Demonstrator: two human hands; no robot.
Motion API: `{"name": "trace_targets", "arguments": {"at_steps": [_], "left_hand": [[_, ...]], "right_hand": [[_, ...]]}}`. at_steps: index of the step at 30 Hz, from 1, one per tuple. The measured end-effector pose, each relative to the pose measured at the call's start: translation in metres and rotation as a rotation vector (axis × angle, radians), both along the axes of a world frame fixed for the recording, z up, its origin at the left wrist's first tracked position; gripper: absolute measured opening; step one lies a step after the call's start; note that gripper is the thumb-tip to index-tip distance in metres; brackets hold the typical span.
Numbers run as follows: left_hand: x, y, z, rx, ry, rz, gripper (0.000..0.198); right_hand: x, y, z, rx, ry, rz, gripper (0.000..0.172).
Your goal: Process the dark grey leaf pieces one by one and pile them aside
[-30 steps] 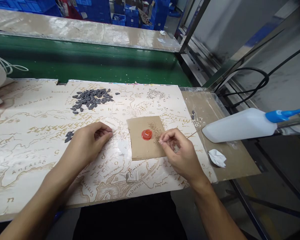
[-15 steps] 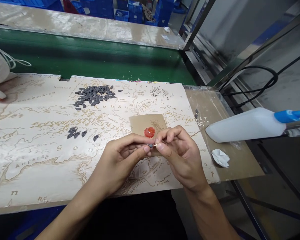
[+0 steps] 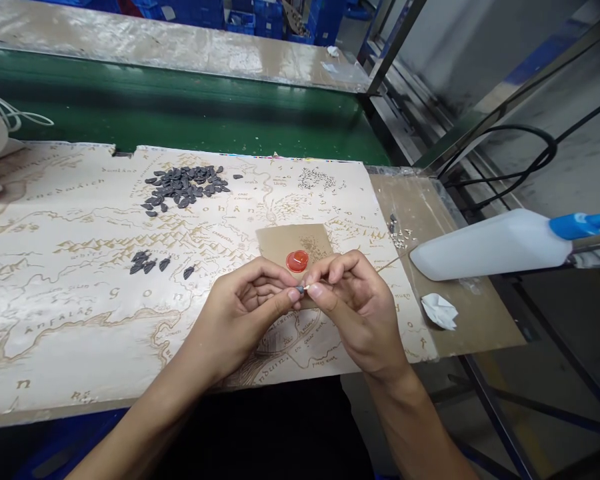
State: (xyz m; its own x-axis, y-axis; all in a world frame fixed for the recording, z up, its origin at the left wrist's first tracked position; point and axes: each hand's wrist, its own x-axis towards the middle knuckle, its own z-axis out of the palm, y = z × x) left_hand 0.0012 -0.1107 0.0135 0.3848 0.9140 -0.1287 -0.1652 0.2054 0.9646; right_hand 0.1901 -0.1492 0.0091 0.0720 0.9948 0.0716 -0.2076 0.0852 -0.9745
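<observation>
Pinching a small dark grey seed-like piece point(image 3: 299, 289) at its fingertips, the left hand point(image 3: 240, 312) is curled nearly closed. The right hand point(image 3: 355, 308) is also closed, its thumb and fingers gripping a thin wooden stick point(image 3: 391, 265) that runs out past the hand on the far right side. The stick's pale tip point(image 3: 306, 287) sits right at the dark piece, between the two hands.

Just beyond the fingertips lies a square of brown kraft card point(image 3: 279, 241), partly under the hands, with a glossy red disc point(image 3: 297, 261) and a patch of fine brown specks point(image 3: 314, 248) on it. Everything rests on a cream sheet printed with a fantasy map point(image 3: 70, 313). Ahead of the left hand are four small clusters of dark seed-like pieces point(image 3: 143, 262), and farther ahead is a large heap of them point(image 3: 183, 187). Ahead of the right hand sits a scatter of pale flecks point(image 3: 316, 179).

Right of the right hand, on a bare brown board point(image 3: 425, 200), lie a white plastic bottle with a blue nozzle point(image 3: 490, 245), a crumpled white paper point(image 3: 439, 311) and a small pile of pale bits point(image 3: 398, 233). A green conveyor belt point(image 3: 180, 113) runs beyond the sheet.
</observation>
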Motion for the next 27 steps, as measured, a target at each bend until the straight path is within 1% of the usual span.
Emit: {"name": "trace_targets", "arguments": {"at_steps": [4, 9, 13, 17, 21, 23, 24, 27], "left_hand": [[0.001, -0.001, -0.002, 0.005, 0.013, 0.007, 0.03], [0.003, -0.004, -0.002, 0.012, 0.003, 0.064, 0.028], [0.003, -0.007, -0.002, 0.05, 0.042, 0.089, 0.027], [0.003, -0.009, -0.002, 0.043, 0.058, 0.104, 0.028], [-0.003, -0.008, -0.001, 0.066, 0.097, 0.102, 0.024], [-0.015, -0.005, -0.001, 0.139, 0.195, 0.137, 0.02], [-0.024, -0.003, -0.002, 0.2, 0.284, 0.17, 0.018], [-0.059, 0.009, -0.009, 0.397, 0.672, 0.327, 0.011]], "right_hand": [[-0.002, -0.001, -0.001, 0.002, -0.024, -0.012, 0.026], [-0.006, -0.003, -0.003, 0.016, 0.004, -0.024, 0.027], [-0.006, -0.002, -0.003, 0.013, -0.061, -0.027, 0.029], [-0.008, -0.001, -0.004, 0.028, -0.081, -0.03, 0.03], [-0.01, -0.001, 0.003, 0.02, -0.081, -0.013, 0.025], [-0.007, 0.0, 0.011, 0.033, -0.116, -0.031, 0.019], [-0.003, 0.001, 0.016, 0.057, -0.147, -0.059, 0.016], [0.015, 0.007, 0.026, 0.176, -0.241, -0.203, 0.014]]}}
